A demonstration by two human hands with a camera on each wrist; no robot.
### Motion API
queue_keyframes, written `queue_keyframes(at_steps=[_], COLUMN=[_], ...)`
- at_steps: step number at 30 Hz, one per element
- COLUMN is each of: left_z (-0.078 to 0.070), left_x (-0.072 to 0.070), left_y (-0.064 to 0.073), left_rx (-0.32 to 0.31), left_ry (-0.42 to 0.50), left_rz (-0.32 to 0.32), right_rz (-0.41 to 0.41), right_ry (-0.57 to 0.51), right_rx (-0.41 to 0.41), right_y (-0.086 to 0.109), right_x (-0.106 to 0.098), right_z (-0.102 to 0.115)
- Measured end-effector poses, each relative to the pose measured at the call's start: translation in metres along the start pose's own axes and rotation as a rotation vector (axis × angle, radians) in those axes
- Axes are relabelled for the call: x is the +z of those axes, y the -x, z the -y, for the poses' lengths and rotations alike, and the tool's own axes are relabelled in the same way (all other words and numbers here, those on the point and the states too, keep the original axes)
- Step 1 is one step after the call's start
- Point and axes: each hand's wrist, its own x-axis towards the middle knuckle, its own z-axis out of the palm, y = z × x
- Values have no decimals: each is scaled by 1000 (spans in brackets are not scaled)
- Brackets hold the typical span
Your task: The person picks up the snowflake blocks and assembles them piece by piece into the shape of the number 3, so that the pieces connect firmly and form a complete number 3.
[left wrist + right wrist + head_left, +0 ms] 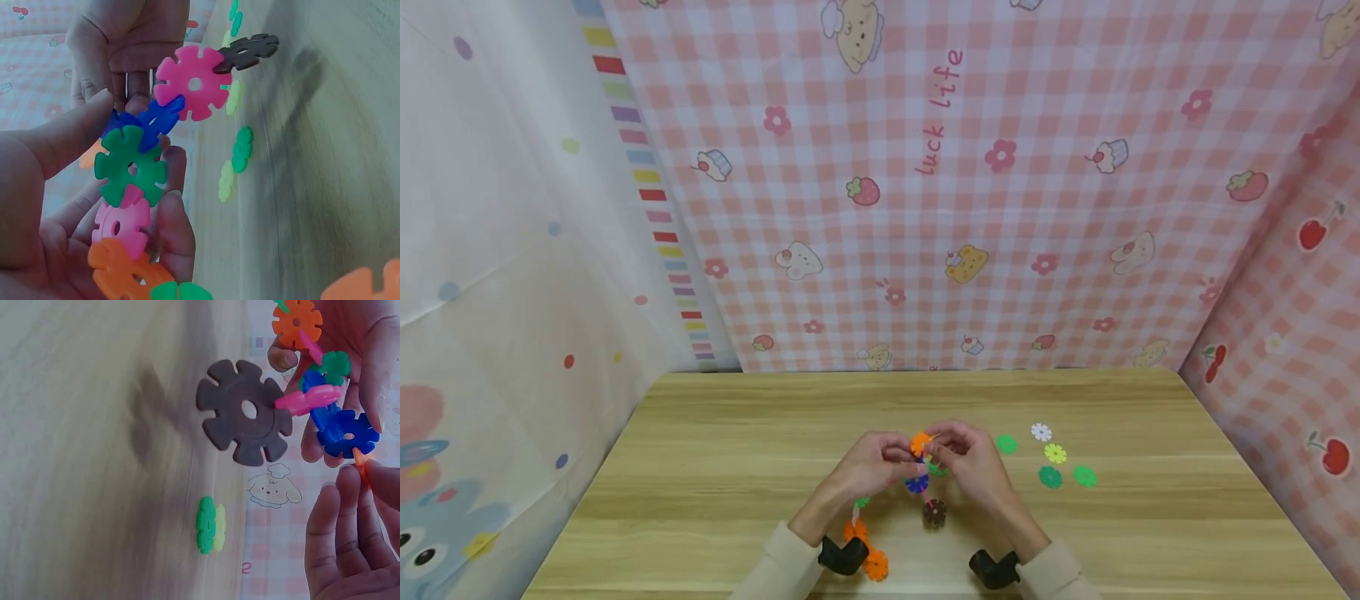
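Both hands hold a chain of notched plastic snowflake discs above the table. My left hand (872, 462) supports it, thumb by the blue discs (347, 434) and fingers behind the green disc (130, 165). My right hand (976, 460) pinches an orange disc (921, 444) at the edge of a blue one; how deep they interlock I cannot tell. A pink disc (194, 81) branches off the blue ones and carries a brown disc (244, 412) at its free end. Past the green disc come another pink disc (122, 226) and an orange disc (128, 273), continuing toward the left wrist.
Loose discs lie on the wooden table (1150, 533) right of the hands: white (1041, 432), yellow (1056, 453) and several green (1085, 476). More orange discs (876, 566) show beside the left wrist. A checked pink cloth (925, 317) hangs behind the table's far edge.
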Motion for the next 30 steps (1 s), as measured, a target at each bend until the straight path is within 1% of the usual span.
queue_keyframes(at_steps=[6, 10, 14, 19, 24, 27, 30], left_z=[0, 1, 4, 6, 7, 8, 9], left_x=[-1, -2, -3, -5, -8, -9, -11], left_y=[0, 0, -1, -1, 0, 0, 0], left_rx=[-10, -13, -19, -50, -70, -70, -72], left_ry=[24, 37, 49, 74, 105, 123, 144], left_rz=[5, 14, 16, -14, -44, -47, -43], right_rz=[-3, 27, 41, 29, 21, 20, 31], right_ry=[-13, -29, -40, -64, -23, -13, -12], right_rx=[5, -9, -3, 38, 94, 147, 181], right_y=[-1, 0, 0, -1, -3, -2, -2], right_x=[1, 0, -2, -8, -12, -13, -13], right_z=[-1, 1, 0, -5, -14, -18, -21])
